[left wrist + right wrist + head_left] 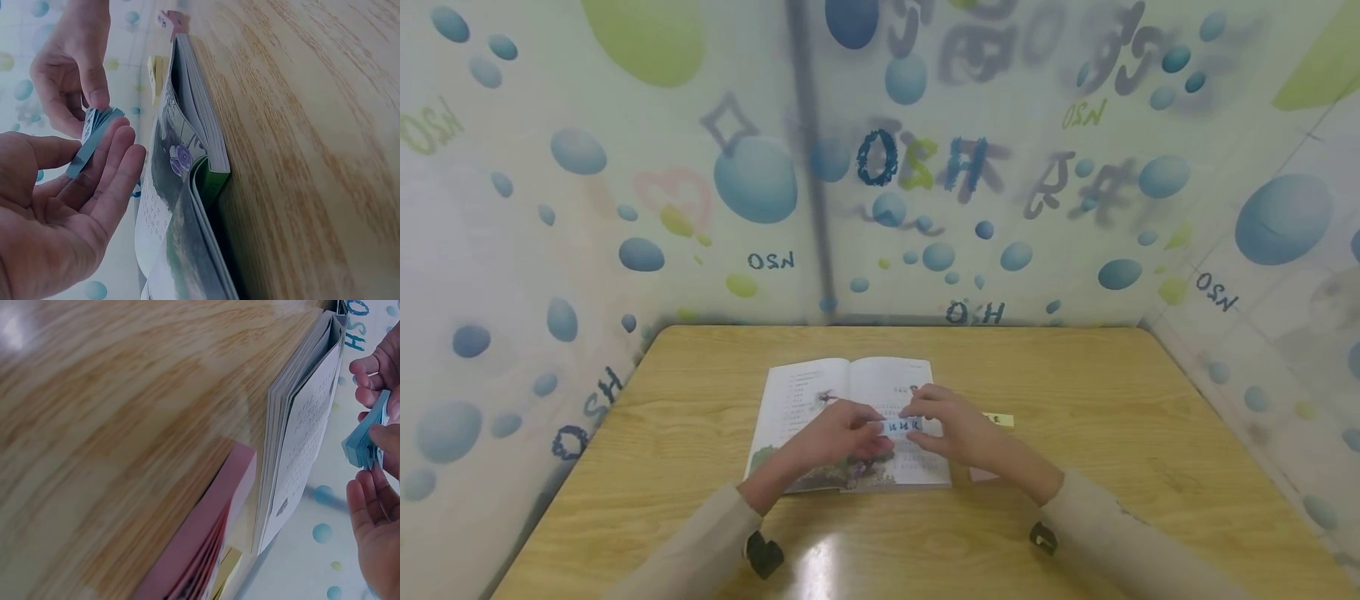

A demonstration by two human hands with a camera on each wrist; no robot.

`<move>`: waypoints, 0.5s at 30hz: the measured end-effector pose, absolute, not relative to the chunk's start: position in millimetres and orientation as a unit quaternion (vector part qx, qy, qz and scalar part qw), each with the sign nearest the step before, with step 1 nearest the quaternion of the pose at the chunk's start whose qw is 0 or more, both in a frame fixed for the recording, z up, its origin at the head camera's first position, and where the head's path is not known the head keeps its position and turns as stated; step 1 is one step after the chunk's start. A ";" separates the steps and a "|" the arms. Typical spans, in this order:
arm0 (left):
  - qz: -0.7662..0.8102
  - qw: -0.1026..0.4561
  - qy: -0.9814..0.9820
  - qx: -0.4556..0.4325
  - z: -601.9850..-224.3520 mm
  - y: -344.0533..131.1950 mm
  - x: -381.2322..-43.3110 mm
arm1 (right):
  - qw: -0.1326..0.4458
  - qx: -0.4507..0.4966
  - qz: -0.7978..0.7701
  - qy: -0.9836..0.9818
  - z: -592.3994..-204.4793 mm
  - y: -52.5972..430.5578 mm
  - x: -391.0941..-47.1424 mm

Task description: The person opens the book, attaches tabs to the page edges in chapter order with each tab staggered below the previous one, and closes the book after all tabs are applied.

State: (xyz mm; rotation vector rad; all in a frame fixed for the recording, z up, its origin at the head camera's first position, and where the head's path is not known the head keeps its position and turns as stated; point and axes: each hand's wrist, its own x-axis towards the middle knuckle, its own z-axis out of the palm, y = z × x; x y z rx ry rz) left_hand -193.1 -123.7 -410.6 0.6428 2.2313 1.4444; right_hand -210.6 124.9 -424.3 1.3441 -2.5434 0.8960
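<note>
Over the open book point(880, 377), both hands hold a small blue pad of paper slips point(902, 427) with dark handwriting on its face. My left hand point(842, 432) pinches one end between thumb and fingers, its other fingers stretched out beneath, as the left wrist view shows. At the opposite end, my right hand point(953, 427) grips the pad with its thumb on the edge of the leaves. The leaves of the blue pad point(94, 140) are slightly fanned in the left wrist view. Printed text and coloured pictures cover the book's pages.
Right of the book lie a yellow pad point(1004, 420) with handwriting and a pink pad point(215, 503), partly hidden by the right forearm in the head view. The wooden table point(700, 358) meets walls patterned with bubbles at its back and sides.
</note>
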 end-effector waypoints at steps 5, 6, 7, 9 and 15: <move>0.509 0.202 0.806 0.227 -413.9 -122.7 -193.9 | 0.066 0.445 0.300 -0.841 -425.5 126.7 -210.4; 0.507 0.202 0.807 0.225 -414.4 -122.3 -194.1 | 0.068 0.446 0.301 -0.840 -425.5 127.0 -210.2; 0.506 0.201 0.808 0.224 -414.6 -122.1 -194.1 | 0.070 0.447 0.303 -0.839 -425.4 127.2 -209.9; 0.505 0.200 0.810 0.222 -415.5 -121.6 -194.5 | 0.073 0.449 0.306 -0.836 -425.6 127.7 -209.5; 0.506 0.201 0.810 0.218 -416.3 -120.2 -193.9 | 0.076 0.450 0.308 -0.835 -426.0 128.7 -209.4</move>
